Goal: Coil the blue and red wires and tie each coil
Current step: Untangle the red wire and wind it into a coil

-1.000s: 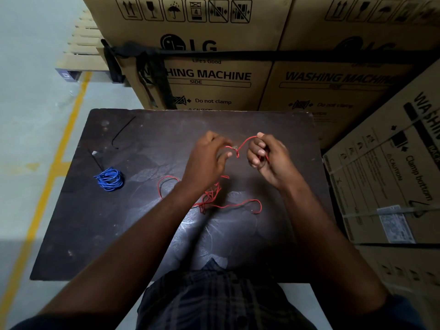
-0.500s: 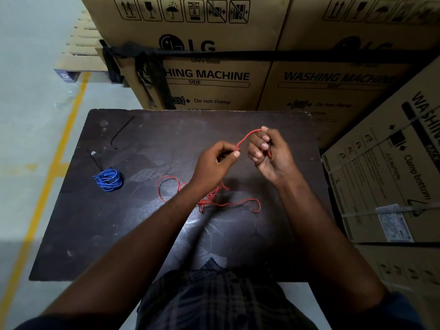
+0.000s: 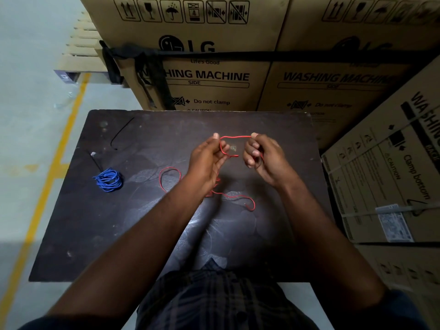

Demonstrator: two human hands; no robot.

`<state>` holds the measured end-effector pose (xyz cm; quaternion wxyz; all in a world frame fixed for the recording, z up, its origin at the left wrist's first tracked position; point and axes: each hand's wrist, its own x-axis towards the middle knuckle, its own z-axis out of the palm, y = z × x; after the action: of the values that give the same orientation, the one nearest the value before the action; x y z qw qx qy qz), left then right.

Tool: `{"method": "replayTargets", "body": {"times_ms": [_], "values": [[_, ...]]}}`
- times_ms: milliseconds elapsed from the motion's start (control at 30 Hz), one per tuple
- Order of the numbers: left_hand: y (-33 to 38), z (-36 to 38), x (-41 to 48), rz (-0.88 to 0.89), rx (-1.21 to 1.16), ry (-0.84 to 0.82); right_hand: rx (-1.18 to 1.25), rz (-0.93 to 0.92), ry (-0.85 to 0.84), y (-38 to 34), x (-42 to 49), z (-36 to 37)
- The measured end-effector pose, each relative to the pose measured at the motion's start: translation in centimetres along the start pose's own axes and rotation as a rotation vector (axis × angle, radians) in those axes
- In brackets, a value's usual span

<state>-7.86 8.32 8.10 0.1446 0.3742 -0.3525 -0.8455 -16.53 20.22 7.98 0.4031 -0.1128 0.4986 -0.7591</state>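
A thin red wire (image 3: pixel 234 137) stretches between my two hands above the dark table (image 3: pixel 100 222). My left hand (image 3: pixel 206 163) pinches it at the thumb and forefinger; a loop hangs below that grip. My right hand (image 3: pixel 263 158) is closed on the other end, with wire running down past its fingers. The loose rest of the red wire lies in slack loops on the table under my left wrist. The blue wire (image 3: pixel 108 180) lies as a small coil at the table's left side, apart from both hands.
A black tie (image 3: pixel 122 132) and a second black strip (image 3: pixel 96 160) lie near the table's far left corner. Stacked washing machine cartons (image 3: pixel 209 77) stand behind the table and another carton (image 3: pixel 390 177) at the right. A yellow floor line (image 3: pixel 47 177) runs along the left.
My hands have moved apart and slightly away from me, drawing a length of red wire straight between them. The loop on the table has shifted a little. The blue coil has not moved.
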Motion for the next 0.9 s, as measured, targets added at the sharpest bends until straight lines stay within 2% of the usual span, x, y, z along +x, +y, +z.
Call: {"method": "replayTargets", "body": {"times_ms": [167,267,367,433,567,767,833,900], "values": [[0.7,-0.4,1.6,-0.134,-0.027,0.141,-0.409,0.059,-0.042,2.5,-0.1,0.0],[0.6,-0.2,1.5,-0.039,0.092,0.161,-0.702,0.083,-0.013,4.3,-0.2,-0.6],[0.4,-0.2,0.8,0.06,0.179,0.154,-1.036,-0.001,0.019,4.5,-0.1,-1.0],[0.3,-0.3,0.7,0.099,0.218,0.116,-1.174,-0.053,0.079,4.1,0.0,-1.2],[0.0,-0.5,0.4,0.131,0.285,-0.035,-1.229,-0.124,0.269,3.8,0.7,-1.9],[-0.7,-1.0,-0.2,0.006,0.379,-0.191,-1.259,-0.244,0.594,2.6,1.4,-2.8],[-0.5,-1.3,-0.4,-0.047,0.445,-0.289,-1.274,-0.28,0.669,2.2,1.5,-3.0],[-0.2,-1.4,-0.6,-0.025,0.555,-0.408,-1.276,-0.32,0.7,2.2,1.4,-2.9]]}}
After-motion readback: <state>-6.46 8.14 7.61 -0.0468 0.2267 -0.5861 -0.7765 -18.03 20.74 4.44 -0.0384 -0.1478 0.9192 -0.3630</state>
